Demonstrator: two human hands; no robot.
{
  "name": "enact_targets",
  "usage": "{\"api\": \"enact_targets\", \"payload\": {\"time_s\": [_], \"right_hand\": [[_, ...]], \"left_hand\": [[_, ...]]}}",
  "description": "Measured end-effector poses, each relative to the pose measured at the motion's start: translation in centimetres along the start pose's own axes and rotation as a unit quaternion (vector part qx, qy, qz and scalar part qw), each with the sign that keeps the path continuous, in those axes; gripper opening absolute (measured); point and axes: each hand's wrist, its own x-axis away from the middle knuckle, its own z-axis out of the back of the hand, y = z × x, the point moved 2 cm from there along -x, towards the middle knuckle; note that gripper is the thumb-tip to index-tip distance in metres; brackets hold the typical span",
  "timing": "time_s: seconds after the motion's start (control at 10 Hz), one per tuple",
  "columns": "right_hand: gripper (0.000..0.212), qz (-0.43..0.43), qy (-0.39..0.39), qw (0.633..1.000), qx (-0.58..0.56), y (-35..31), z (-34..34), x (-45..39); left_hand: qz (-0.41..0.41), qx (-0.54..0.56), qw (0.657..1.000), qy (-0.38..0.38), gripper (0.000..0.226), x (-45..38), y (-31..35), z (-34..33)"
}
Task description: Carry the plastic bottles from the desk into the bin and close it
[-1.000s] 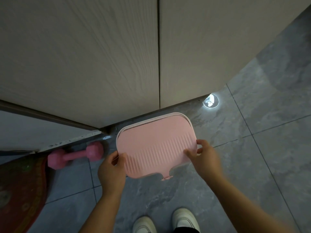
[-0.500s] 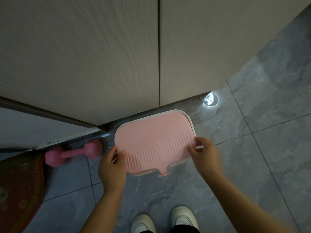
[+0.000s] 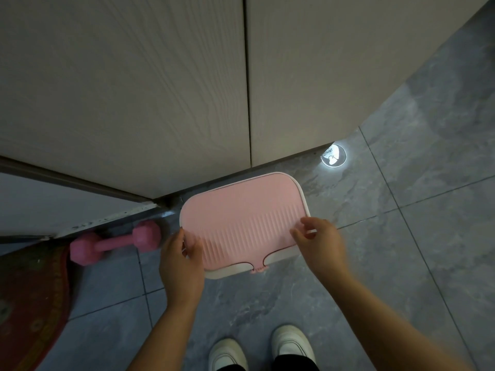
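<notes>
Since the earlier frames, the right hand [image 3: 318,247] has let go a little: its fingers [image 3: 304,226] are now lifted and loosely spread just above the right edge of the lid, where before they pinched it. It is a bit blurred, so I cannot tell if any fingertip touches the lid. The left hand [image 3: 181,259] has stayed on the left near corner, thumb on top and the other fingers hidden below, so it holds the edge of the lid.

Between the two hands is the pink ribbed plastic lid [image 3: 242,222] with rounded corners. It lies flat on the white rectangular plastic bin [image 3: 233,270], whose rim shows as a white band along the near and right sides. A small pink tab [image 3: 258,268] sticks out at the middle of the near edge. The bin stands on the grey marbled tile floor [image 3: 401,250], close to the pale wood-grain cupboard doors [image 3: 160,89] on the far side. No bottles are visible; the lid covers the inside of the bin.

Left of the bin, a pink dumbbell [image 3: 115,243] lies on the floor, and beside it is the edge of a red patterned mat [image 3: 29,311]. Far right of the bin, a small round shiny disc [image 3: 333,156] is set at the foot of the cupboard. At the near edge are two white shoes [image 3: 227,354].
</notes>
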Motion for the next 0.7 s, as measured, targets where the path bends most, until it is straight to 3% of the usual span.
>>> {"api": "enact_targets", "payload": {"time_s": [0.2, 0.4, 0.7], "right_hand": [[0.045, 0.019, 0.007, 1.0, 0.001, -0.2, -0.3, -0.1], [0.044, 0.012, 0.001, 1.0, 0.012, -0.1, 0.8, 0.0], [0.032, -0.065, -0.055, 0.994, -0.072, -0.6, 3.3, 3.0]], "left_hand": [[-0.033, -0.037, 0.999, -0.013, 0.024, 0.6, 0.2, -0.2], [-0.03, -0.05, 0.997, -0.042, 0.03, 0.5, 0.4, 0.2], [0.047, 0.016, 0.997, -0.065, 0.031, 3.0, 2.0, 3.2]]}}
